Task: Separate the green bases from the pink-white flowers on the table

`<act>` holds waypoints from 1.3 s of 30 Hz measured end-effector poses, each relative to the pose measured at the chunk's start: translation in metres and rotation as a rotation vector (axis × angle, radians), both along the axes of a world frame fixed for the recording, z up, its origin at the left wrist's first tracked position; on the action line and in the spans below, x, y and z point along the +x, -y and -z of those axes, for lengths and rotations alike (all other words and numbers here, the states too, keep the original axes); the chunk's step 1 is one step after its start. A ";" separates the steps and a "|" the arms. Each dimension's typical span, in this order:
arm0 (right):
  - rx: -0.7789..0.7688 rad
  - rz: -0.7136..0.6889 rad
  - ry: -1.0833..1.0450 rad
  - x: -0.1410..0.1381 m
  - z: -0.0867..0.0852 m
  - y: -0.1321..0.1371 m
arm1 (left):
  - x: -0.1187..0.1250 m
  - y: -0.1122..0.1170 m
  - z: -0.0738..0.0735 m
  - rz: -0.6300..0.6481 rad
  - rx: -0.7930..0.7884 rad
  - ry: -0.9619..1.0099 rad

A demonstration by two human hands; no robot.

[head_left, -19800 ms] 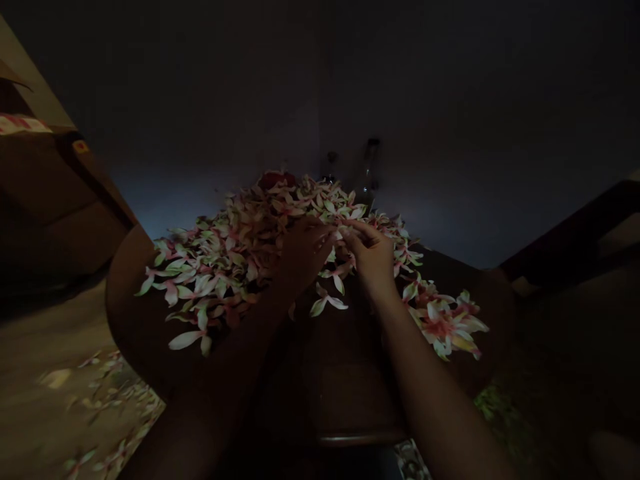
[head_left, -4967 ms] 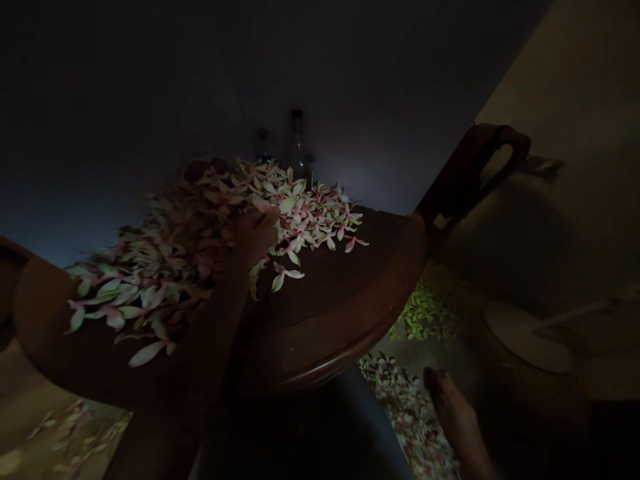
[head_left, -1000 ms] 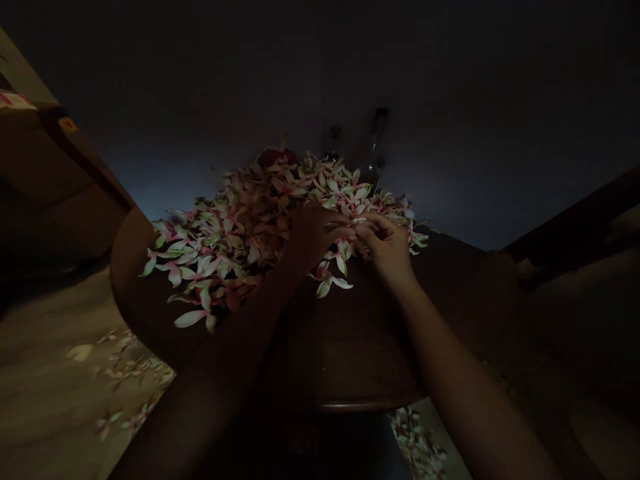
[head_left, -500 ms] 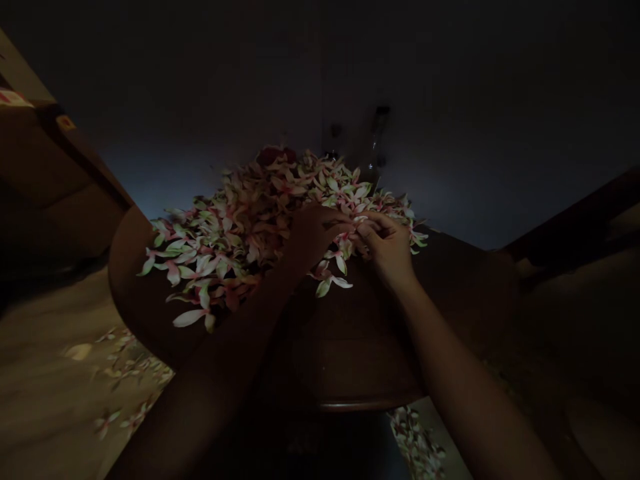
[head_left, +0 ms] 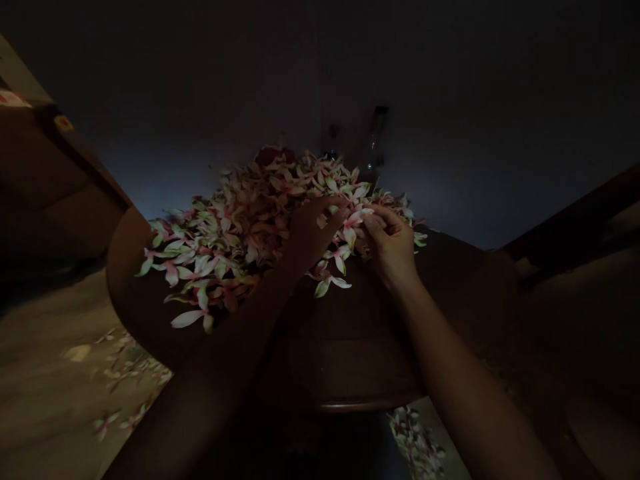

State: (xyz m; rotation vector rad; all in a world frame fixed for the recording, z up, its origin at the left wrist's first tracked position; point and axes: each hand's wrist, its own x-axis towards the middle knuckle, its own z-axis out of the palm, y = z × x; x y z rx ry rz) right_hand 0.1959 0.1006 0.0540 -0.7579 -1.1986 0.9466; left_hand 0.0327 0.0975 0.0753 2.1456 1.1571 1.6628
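Note:
Pink-and-white artificial-looking flowers (head_left: 220,230) with green-tinged petals lie heaped on a dark round-edged table (head_left: 350,360). At the right part of the heap, my right hand (head_left: 393,247) pinches a flower (head_left: 356,220) between thumb and fingers. My left hand (head_left: 313,233) is just left of that flower, in deep shade. Its thumb and index finger are slightly apart, their tips close to the petals. Whether those tips touch a petal is hard to see in the dim light.
A clear bottle with a dark cap (head_left: 375,143) stands behind the heap, near the wall (head_left: 450,133). A dark red item (head_left: 274,155) shows at the top of the heap. More flowers lie on the floor at left (head_left: 133,363) and below the table (head_left: 417,443).
My hands have drawn slightly apart. The flower between them now shows more fully, with its petals spread, in my right fingers. My left fingers have come back a little to the left.

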 end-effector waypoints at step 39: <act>0.112 -0.035 0.204 0.003 0.000 0.001 | 0.004 -0.006 0.008 0.248 -0.165 0.083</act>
